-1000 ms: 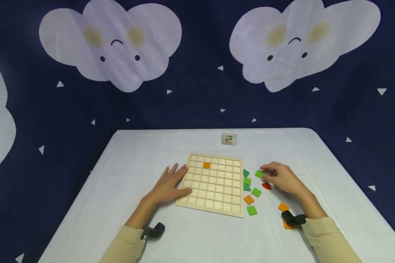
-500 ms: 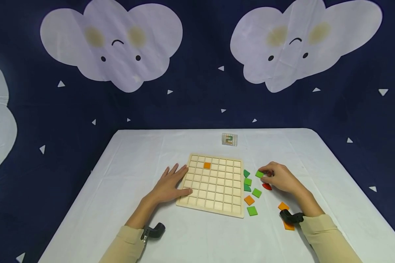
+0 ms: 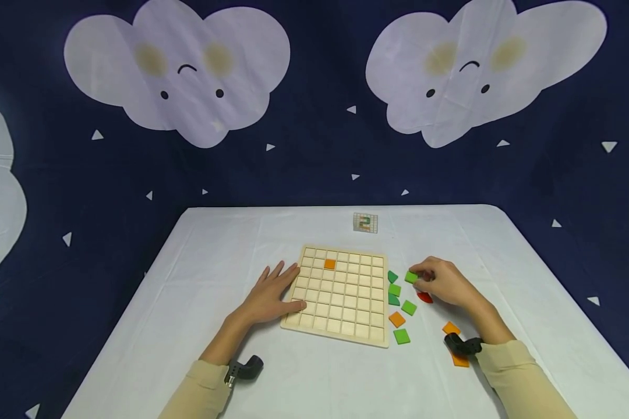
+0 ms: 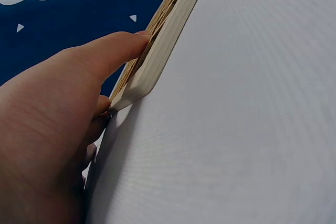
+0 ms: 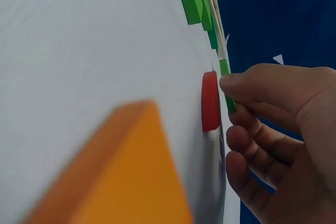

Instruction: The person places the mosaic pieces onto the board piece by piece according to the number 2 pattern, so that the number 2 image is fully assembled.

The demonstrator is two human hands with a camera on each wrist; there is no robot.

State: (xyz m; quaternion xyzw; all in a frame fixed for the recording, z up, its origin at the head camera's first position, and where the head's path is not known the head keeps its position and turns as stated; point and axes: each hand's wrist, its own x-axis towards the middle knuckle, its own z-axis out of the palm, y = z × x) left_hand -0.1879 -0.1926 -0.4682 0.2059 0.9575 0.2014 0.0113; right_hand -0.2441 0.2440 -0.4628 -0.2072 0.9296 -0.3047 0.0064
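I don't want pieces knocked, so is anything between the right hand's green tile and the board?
Yes: right of the board, a dark green piece lies between it and the green tile; lifting should probably clear it.

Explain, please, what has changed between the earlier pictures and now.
The right hand has moved slightly to the left and now pinches a green square tile, which has shifted a little with it toward the wooden board. Unchanged: the left hand on the board's left edge, the orange tile in the grid, and the red piece lying on the table.
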